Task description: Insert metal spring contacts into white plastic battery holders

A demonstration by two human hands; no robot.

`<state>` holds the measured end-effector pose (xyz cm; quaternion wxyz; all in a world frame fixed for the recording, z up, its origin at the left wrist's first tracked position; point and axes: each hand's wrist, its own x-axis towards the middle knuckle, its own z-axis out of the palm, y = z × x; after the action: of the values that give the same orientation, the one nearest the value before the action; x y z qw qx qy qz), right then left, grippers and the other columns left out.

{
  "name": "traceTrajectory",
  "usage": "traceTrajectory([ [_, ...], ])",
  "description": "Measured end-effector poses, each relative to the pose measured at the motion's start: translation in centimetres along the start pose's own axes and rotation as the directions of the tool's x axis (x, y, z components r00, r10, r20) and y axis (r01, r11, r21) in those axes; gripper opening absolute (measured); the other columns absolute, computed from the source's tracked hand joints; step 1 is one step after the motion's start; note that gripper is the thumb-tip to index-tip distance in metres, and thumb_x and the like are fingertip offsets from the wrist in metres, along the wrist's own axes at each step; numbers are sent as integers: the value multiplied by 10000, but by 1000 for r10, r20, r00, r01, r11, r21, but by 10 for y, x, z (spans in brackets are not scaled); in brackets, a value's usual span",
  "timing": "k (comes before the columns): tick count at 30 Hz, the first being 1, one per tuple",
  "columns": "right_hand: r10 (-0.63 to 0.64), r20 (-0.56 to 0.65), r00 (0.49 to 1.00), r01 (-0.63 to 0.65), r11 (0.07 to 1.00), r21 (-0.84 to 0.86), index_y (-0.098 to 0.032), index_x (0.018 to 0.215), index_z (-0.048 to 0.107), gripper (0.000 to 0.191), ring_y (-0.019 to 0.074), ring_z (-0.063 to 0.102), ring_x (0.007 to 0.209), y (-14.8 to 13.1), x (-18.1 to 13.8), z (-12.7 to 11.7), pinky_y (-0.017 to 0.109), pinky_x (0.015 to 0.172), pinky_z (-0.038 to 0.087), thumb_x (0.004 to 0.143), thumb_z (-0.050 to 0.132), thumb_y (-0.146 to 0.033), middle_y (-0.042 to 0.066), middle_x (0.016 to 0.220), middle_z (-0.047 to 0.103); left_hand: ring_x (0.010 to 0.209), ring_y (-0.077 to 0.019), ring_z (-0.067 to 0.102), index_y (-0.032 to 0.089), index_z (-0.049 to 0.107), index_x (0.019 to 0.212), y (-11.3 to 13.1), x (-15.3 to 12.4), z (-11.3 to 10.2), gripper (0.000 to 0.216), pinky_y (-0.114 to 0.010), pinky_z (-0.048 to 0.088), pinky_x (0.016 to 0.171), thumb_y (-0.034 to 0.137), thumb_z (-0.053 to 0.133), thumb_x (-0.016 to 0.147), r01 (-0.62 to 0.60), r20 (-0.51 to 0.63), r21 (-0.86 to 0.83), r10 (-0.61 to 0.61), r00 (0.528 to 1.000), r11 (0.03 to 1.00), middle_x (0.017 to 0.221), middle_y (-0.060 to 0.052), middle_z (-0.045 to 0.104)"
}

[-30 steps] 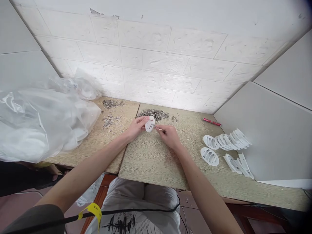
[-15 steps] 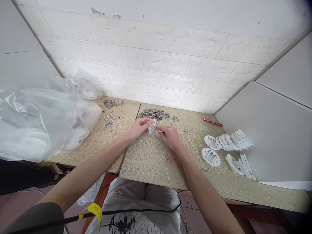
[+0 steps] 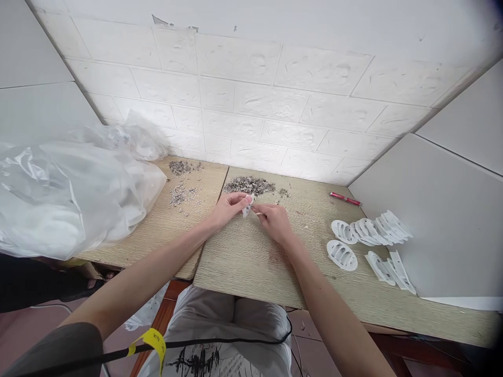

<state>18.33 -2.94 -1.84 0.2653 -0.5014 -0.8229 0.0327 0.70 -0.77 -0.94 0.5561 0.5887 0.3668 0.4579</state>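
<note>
My left hand (image 3: 231, 207) pinches a white oval plastic piece (image 3: 247, 208) between thumb and fingers, tilted nearly on edge above the table. The piece has slots with small metal parts in them. My right hand (image 3: 274, 220) is closed on a thin pale tool (image 3: 258, 213), whose tip meets the piece's right side; its exact kind is too small to tell. Just beyond my hands lies a heap of small metal parts (image 3: 251, 185).
Similar white oval pieces (image 3: 342, 255) lie or lean in rows at the right, by a grey partition (image 3: 428, 220). A red pen (image 3: 345, 199) lies behind them. Large plastic bags (image 3: 78, 199) fill the left side. Smaller metal heaps (image 3: 181, 195) sit beside the bags.
The white piece has turned more edge-on in my left hand. My right hand and the tool stay at its side. The whole view has shifted slightly.
</note>
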Motion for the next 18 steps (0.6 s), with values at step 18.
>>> traceTrajectory([
  [18,130,-97,987,-85,926,368,-192,899,752,252,174,633,660,-9,6,-6,264,625,424,885,515,-277,30,827,748,706,-126,600,132,668,821,3,6,-8,461,-267,495,700,581,673,716,122,2,-306,-128,992,944,829,-69,678],
])
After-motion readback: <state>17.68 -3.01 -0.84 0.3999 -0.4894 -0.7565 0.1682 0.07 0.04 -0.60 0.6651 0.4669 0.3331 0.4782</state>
